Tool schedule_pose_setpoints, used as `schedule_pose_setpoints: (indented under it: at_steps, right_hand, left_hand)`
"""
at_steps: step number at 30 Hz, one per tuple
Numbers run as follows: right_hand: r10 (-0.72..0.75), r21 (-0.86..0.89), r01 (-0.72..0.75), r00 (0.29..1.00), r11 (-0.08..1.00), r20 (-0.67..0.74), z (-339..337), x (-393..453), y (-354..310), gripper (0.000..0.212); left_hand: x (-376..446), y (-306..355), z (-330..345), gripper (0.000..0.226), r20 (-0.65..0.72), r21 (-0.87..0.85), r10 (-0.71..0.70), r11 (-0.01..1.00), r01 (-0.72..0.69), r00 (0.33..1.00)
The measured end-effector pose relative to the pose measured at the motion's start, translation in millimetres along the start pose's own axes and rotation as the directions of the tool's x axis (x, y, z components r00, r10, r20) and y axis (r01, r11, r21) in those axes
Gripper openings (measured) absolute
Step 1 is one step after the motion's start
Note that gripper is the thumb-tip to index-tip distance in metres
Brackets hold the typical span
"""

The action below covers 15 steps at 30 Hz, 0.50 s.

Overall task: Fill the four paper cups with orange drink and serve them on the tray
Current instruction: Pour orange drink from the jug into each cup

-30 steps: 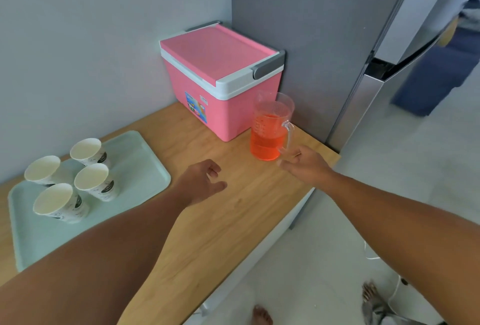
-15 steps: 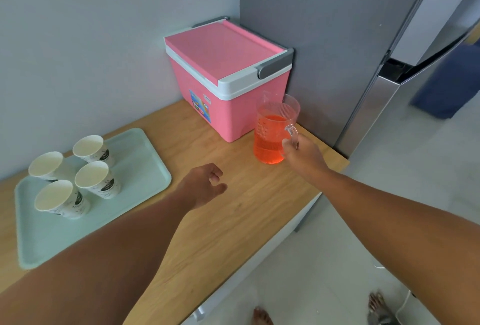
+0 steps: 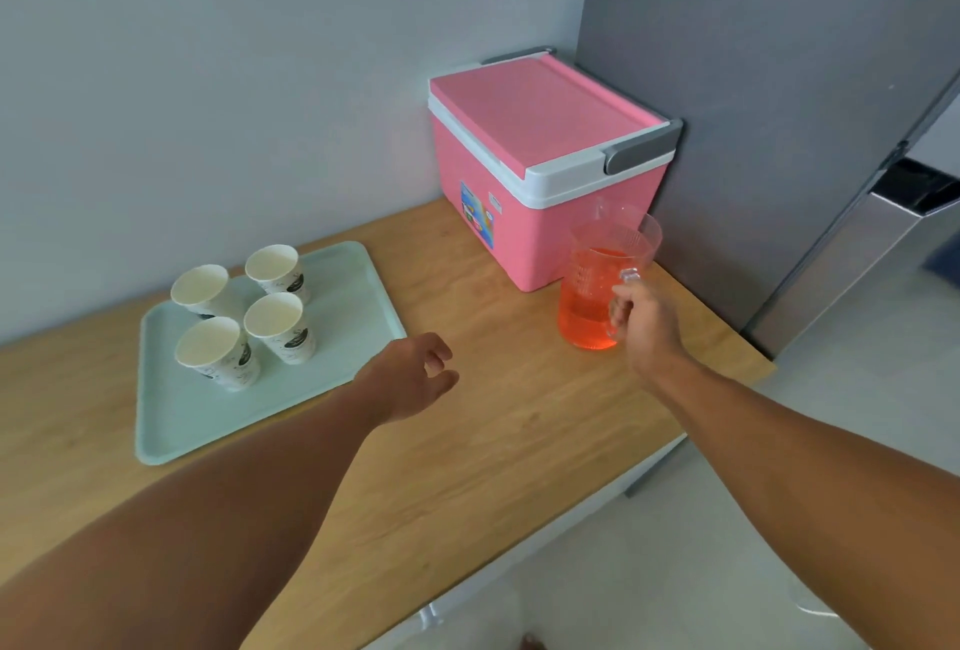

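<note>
- my right hand (image 3: 644, 322) has its fingers curled round the handle of the clear ribbed plastic jug of orange drink (image 3: 602, 285); the jug stands upright on the light wooden counter (image 3: 467, 467), roughly half full, just in front of the pink cooler box with the white rim and grey latch (image 3: 540, 171).
- my left hand (image 3: 415, 374) hovers over the counter between tray and jug, fingers loosely curled, holding nothing, touching nothing.
- four white paper cups (image 3: 244, 311) with small dark print stand upright in a tight two-by-two cluster on the pale green rectangular plastic tray (image 3: 218, 420), toward its far end. all four look empty; no orange shows inside them.
- key relation: the cups lie to the left of the jug, well apart from it, with bare counter and my left hand between. the right hand, which has the jug, is the farther one from the cups; the left is nearer the tray.
- judgement: step in hand is the pickup of the jug; filling not begun. the next move calls for carrying the jug leftward across the counter with its long axis kept vertical, then tipping the spout over one cup.
- risk, as i judge it: the cups are light and crowded, so a stream off-centre could spill onto the tray or knock one over; the free left hand could steady a cup.
</note>
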State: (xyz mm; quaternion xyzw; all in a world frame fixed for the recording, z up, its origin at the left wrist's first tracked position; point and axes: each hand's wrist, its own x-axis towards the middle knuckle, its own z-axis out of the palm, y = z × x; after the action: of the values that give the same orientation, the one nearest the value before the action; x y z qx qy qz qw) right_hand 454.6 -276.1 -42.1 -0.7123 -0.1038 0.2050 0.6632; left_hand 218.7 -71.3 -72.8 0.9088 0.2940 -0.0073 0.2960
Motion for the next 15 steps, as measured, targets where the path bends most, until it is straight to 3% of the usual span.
schedule_pose_setpoints:
  at_steps: [8,12,15]
  right_hand:
    - [0.045,0.202,-0.027,0.996,0.979,-0.082,40,-15,5,0.033]
    - [0.054,0.295,-0.024,0.994,0.955,-0.095,56,-31,3,0.019]
    - [0.035,0.313,-0.002,0.994,0.95,-0.099,65,-42,-5,0.022]
  left_hand:
    - [-29,-36,-26,0.017,-0.137,-0.149,-0.093,0.986,0.072,0.986]
    - [-42,-49,-34,0.019,-0.167,-0.209,-0.125,0.974,0.089,0.978]
    - [-47,-58,-42,0.02,-0.187,-0.219,-0.124,0.972,0.082,0.975]
